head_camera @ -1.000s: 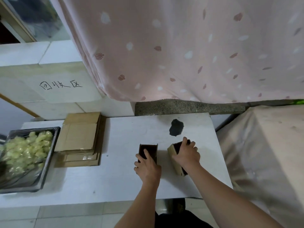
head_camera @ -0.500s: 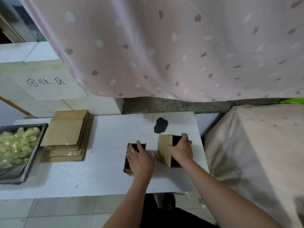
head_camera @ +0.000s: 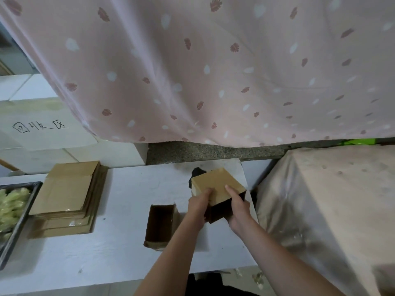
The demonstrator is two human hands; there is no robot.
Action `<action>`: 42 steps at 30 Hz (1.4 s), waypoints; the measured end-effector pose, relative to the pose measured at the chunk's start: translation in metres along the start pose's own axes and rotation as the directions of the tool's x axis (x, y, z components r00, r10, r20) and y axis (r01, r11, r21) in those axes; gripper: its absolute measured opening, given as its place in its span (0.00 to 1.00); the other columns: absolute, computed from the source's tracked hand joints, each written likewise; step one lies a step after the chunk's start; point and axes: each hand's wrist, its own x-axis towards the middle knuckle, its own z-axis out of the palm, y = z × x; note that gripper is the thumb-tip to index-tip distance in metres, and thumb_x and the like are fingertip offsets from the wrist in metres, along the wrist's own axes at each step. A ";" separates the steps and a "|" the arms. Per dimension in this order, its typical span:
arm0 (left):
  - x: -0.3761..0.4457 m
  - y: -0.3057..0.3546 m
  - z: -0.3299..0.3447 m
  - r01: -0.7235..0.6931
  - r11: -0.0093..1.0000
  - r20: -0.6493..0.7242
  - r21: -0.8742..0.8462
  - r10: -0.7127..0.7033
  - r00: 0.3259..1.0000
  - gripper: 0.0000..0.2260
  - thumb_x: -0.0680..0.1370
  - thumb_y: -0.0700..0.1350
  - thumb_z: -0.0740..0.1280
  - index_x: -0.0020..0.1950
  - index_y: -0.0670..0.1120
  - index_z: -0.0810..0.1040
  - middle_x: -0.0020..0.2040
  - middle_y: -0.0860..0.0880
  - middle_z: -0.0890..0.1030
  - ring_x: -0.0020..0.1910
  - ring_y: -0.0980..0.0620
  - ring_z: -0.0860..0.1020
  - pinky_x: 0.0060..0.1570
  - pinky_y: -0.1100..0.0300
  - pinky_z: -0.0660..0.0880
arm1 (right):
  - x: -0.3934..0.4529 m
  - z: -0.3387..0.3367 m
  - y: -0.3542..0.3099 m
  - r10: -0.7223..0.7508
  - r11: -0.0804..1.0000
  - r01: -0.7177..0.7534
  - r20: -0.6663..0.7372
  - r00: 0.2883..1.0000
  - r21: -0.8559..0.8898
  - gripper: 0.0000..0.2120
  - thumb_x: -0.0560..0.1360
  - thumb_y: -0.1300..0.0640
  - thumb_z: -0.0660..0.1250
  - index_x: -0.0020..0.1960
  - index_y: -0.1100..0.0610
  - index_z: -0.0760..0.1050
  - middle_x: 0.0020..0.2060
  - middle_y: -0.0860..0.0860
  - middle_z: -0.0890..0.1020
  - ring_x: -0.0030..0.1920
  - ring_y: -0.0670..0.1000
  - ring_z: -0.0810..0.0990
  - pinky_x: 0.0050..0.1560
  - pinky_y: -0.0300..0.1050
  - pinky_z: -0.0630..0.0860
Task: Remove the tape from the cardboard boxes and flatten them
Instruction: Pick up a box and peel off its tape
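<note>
Both hands hold one small cardboard box (head_camera: 215, 184) above the far right part of the white table (head_camera: 128, 210). The box is tipped so its plain tan face looks up and its dark open mouth faces the near side, toward the person. The left hand (head_camera: 197, 207) grips the box's left edge, fingers curled over onto the tan face. The right hand (head_camera: 238, 210) grips the right side, with a finger laid along the top face and the rest wrapped under the box. No tape is plainly visible on this box from here.

A second small box (head_camera: 159, 224) stands on the table just left of the hands, touched by neither. Its top is open and the inside looks dark; whether anything lies in it cannot be made out.

At the far left of the table a stack of flattened cardboard (head_camera: 66, 197) lies flat, several sheets deep. Left of the stack, at the picture's edge, a dark metal tray (head_camera: 21, 221) holds a heap of pale yellow-green pieces, possibly crumpled tape, though they are too blurred to be sure.

A dark patch (head_camera: 193, 177) marks the tabletop behind the held box. A pink patterned curtain (head_camera: 213, 71) hangs across the far side, and a handwritten paper sign (head_camera: 40, 126) sits on the wall at far left.
</note>
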 end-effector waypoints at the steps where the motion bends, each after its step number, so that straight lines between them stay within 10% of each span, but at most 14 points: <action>1: 0.003 0.000 0.000 -0.027 0.999 -0.009 0.026 0.027 1.000 0.31 0.74 0.57 0.72 0.70 0.42 0.68 0.55 0.43 0.78 0.50 0.45 0.79 0.39 0.53 0.78 | 0.000 -0.003 -0.001 0.025 1.000 -0.024 0.046 0.999 -0.008 0.30 0.67 0.51 0.80 0.65 0.56 0.73 0.54 0.58 0.84 0.53 0.61 0.84 0.52 0.58 0.82; 7: 0.019 0.000 -0.003 -0.158 0.958 -0.051 0.239 0.175 0.983 0.32 0.72 0.58 0.76 0.68 0.43 0.69 0.58 0.43 0.79 0.54 0.43 0.79 0.52 0.47 0.81 | 0.007 -0.026 -0.013 0.073 0.937 -0.054 0.043 0.996 -0.346 0.28 0.70 0.40 0.75 0.61 0.56 0.77 0.53 0.56 0.83 0.51 0.57 0.80 0.46 0.49 0.75; 12: 0.023 0.004 -0.004 -0.354 0.637 0.045 0.685 0.447 0.893 0.41 0.71 0.57 0.77 0.76 0.43 0.60 0.65 0.43 0.71 0.61 0.42 0.75 0.60 0.47 0.77 | 0.021 -0.034 -0.039 -0.238 0.693 0.232 0.086 0.967 -0.682 0.41 0.69 0.39 0.76 0.75 0.50 0.61 0.72 0.52 0.68 0.70 0.56 0.69 0.66 0.53 0.71; 18: 0.031 -0.007 -0.005 -0.540 0.097 0.412 0.836 0.540 0.734 0.43 0.71 0.53 0.75 0.79 0.46 0.55 0.74 0.46 0.64 0.73 0.43 0.65 0.70 0.49 0.63 | 0.015 -0.034 -0.065 -0.050 -0.295 0.647 0.688 0.724 -0.703 0.60 0.62 0.42 0.81 0.80 0.41 0.43 0.79 0.44 0.44 0.78 0.51 0.46 0.76 0.54 0.56; 20: 0.032 -0.018 -0.004 -0.577 -0.024 0.501 0.816 0.526 0.687 0.42 0.71 0.51 0.74 0.79 0.48 0.55 0.76 0.48 0.63 0.76 0.45 0.61 0.75 0.50 0.55 | 0.016 -0.035 -0.056 -0.002 -0.420 0.641 0.707 0.707 -0.642 0.59 0.63 0.44 0.80 0.81 0.44 0.43 0.80 0.45 0.46 0.79 0.52 0.47 0.77 0.53 0.54; 32: 0.030 -0.094 -0.019 -0.555 -0.234 0.597 0.798 0.424 0.681 0.40 0.83 0.53 0.61 0.81 0.42 0.35 0.81 0.46 0.36 0.80 0.45 0.36 0.77 0.51 0.33 | 0.019 -0.065 0.003 -0.069 -0.248 0.585 0.617 0.784 -0.772 0.47 0.66 0.47 0.79 0.77 0.54 0.59 0.74 0.49 0.60 0.73 0.53 0.59 0.72 0.49 0.64; 36: 0.029 -0.100 -0.020 -0.534 -0.267 0.596 0.802 0.425 0.682 0.39 0.85 0.53 0.57 0.79 0.42 0.30 0.77 0.47 0.27 0.79 0.45 0.32 0.73 0.53 0.27 | 0.017 -0.073 0.004 -0.274 -0.217 0.636 0.672 0.688 -0.741 0.32 0.70 0.48 0.76 0.72 0.48 0.70 0.68 0.45 0.66 0.70 0.49 0.62 0.71 0.45 0.63; 42: 0.023 -0.101 -0.011 -0.502 -0.274 0.572 0.820 0.414 0.708 0.39 0.78 0.67 0.34 0.79 0.42 0.31 0.78 0.46 0.28 0.77 0.47 0.29 0.76 0.51 0.30 | 0.013 -0.069 0.009 -0.243 -0.111 0.662 0.666 0.705 -0.741 0.18 0.73 0.57 0.74 0.62 0.51 0.75 0.58 0.44 0.72 0.60 0.46 0.69 0.63 0.43 0.70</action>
